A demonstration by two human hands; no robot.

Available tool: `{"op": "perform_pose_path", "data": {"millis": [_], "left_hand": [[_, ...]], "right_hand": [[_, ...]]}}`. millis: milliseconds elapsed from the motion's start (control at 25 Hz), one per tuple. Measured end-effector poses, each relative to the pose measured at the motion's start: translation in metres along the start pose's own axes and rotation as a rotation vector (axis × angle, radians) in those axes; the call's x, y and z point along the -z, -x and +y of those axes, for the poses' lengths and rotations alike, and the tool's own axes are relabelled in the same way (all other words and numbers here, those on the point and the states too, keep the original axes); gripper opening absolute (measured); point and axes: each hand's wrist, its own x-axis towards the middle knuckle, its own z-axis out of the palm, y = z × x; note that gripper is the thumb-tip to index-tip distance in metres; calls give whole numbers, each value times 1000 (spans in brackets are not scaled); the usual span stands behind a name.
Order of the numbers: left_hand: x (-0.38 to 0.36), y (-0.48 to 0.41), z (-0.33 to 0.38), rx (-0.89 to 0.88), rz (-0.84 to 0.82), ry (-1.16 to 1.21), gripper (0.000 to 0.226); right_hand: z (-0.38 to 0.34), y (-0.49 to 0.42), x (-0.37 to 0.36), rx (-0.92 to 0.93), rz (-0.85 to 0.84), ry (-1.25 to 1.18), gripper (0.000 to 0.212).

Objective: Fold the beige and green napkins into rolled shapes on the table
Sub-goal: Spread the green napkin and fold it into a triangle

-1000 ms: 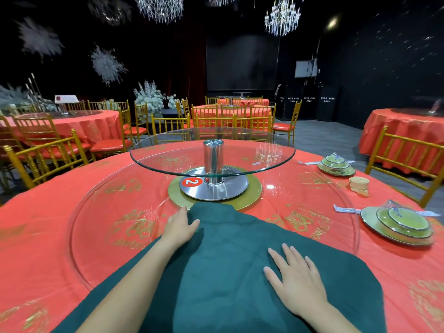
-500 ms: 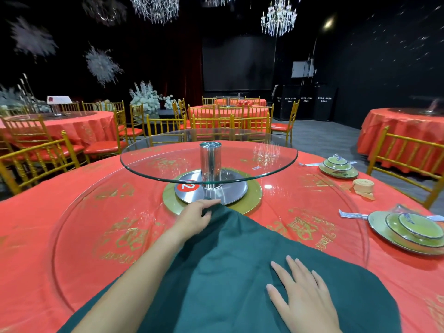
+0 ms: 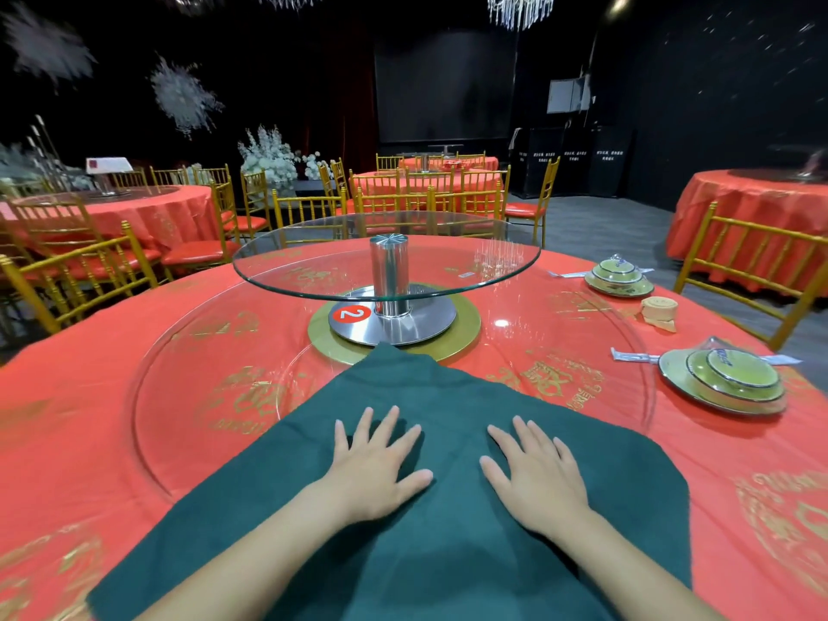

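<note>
A dark green napkin [image 3: 448, 553] lies spread flat as a diamond on the red table in front of me, its far corner reaching the gold base of the turntable. My left hand [image 3: 374, 463] and my right hand [image 3: 533, 472] both rest palm down on the middle of the cloth, fingers straight and spread, side by side with a gap between them. A beige napkin [image 3: 658, 309], rolled into a short cylinder, stands at the right between two place settings.
A raised glass turntable [image 3: 385, 257] on a steel post with a red "2" marker [image 3: 349, 313] stands at the table's centre. Two stacked green plate settings [image 3: 721, 380] [image 3: 620, 277] sit at the right. Gold chairs [image 3: 752, 262] ring the table.
My left hand has drawn back from the napkin's far corner to the cloth's middle. The right hand has slid slightly forward, and the far corner now lies flat.
</note>
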Motion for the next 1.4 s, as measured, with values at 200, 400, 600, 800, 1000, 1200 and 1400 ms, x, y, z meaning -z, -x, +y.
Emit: {"op": "perform_pose_path", "data": {"millis": [200, 400, 600, 800, 1000, 1200, 1400], "left_hand": [[-7, 45, -22, 111, -16, 51, 61], [-20, 83, -31, 177, 72, 52, 57], [-38, 131, -18, 134, 63, 47, 94], [-55, 172, -9, 2, 47, 33, 102], [-63, 206, 27, -193, -54, 25, 95], [-69, 238, 61, -400, -152, 92, 94], [-78, 245, 68, -390, -72, 98, 81]], "right_hand": [[33, 10, 3, 13, 5, -43, 57], [91, 24, 4, -177, 28, -52, 60], [154, 35, 1, -415, -32, -67, 72], [130, 56, 9, -321, 4, -122, 74], [57, 131, 6, 125, -30, -115, 71], [27, 198, -1, 338, -245, -112, 110], [19, 241, -10, 453, -239, -119, 111]]}}
